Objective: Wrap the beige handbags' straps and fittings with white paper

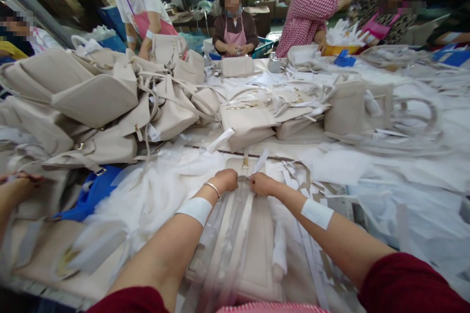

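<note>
A beige handbag (259, 249) lies on the table in front of me, near my body. Long bag straps (235, 225), partly wrapped in clear film, run along it towards me. At their far end my left hand (227, 179) is closed, fingers pinching the strap. My right hand (260, 184) pinches the same spot from the other side, a small gap between the two hands. Just beyond them shows a gold-coloured buckle (246, 160) on a beige tab, with a white paper strip (260, 161) beside it. The fingertips and the exact part pinched are too small to make out.
Beige handbags (95, 98) pile up at the left, and more bags (249, 122) lie across the middle. White wrapping (147, 190) and paper strips (312, 254) flank my arms. A co-worker's hand (18, 183) reaches in at left, near a blue item (91, 193). Several people work opposite.
</note>
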Available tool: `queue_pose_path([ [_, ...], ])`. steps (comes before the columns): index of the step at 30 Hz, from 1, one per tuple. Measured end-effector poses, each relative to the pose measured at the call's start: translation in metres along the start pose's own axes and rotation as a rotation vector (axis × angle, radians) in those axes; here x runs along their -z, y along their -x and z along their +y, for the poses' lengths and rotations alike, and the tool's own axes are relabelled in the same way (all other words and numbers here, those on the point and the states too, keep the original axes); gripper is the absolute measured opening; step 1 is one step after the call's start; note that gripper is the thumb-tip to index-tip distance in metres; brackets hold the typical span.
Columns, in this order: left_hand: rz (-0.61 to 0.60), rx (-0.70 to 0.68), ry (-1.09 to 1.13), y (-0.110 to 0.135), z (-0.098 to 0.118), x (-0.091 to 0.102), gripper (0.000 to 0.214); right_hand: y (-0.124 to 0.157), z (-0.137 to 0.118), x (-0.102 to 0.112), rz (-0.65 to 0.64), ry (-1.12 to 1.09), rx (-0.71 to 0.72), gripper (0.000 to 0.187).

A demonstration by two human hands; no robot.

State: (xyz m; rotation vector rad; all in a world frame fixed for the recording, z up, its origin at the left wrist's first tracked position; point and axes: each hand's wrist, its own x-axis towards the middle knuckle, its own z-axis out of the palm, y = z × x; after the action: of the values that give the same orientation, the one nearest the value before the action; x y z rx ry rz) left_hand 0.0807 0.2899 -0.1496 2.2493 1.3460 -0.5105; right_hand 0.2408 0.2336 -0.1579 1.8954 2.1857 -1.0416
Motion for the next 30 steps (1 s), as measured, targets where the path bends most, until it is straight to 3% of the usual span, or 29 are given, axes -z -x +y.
queue_pose_path([
  [5, 0.083, 0.088, -0.003, -0.001, 0.012, -0.002, 0.032, -0.008, -0.006, -0.010, 0.021, 0.069, -0.042, 0.013],
  [8, 0.189, 0.118, 0.036, 0.018, 0.009, 0.007, 0.044, -0.001, -0.005, -0.011, 0.075, 0.064, -0.062, 0.012],
  [12, 0.309, 0.139, 0.138, 0.083, -0.016, 0.018, 0.053, 0.031, 0.004, 0.001, 0.225, -0.005, -0.111, 0.017],
  [14, 0.316, 0.138, 0.210, 0.130, -0.029, 0.015, 0.052, 0.057, 0.006, 0.006, 0.266, -0.213, -0.163, 0.023],
  [16, 0.316, 0.162, 0.253, 0.177, -0.035, 0.005, 0.045, 0.085, 0.001, 0.007, 0.144, -0.601, -0.229, 0.026],
  [20, 0.262, 0.256, 0.318, 0.241, -0.020, -0.024, 0.038, 0.130, -0.032, -0.010, -0.308, -1.356, -0.348, 0.028],
  [24, 0.372, 0.220, 0.256, 0.254, 0.013, -0.036, 0.035, 0.146, -0.083, -0.037, -0.445, -1.767, -0.372, 0.023],
  [27, 0.379, 0.186, 0.196, 0.252, 0.031, -0.034, 0.025, 0.147, -0.114, -0.053, -0.497, -2.032, -0.285, 0.023],
  [30, 0.377, 0.179, 0.246, 0.252, 0.035, -0.034, 0.020, 0.148, -0.132, -0.058, -0.489, -2.041, -0.331, 0.025],
])
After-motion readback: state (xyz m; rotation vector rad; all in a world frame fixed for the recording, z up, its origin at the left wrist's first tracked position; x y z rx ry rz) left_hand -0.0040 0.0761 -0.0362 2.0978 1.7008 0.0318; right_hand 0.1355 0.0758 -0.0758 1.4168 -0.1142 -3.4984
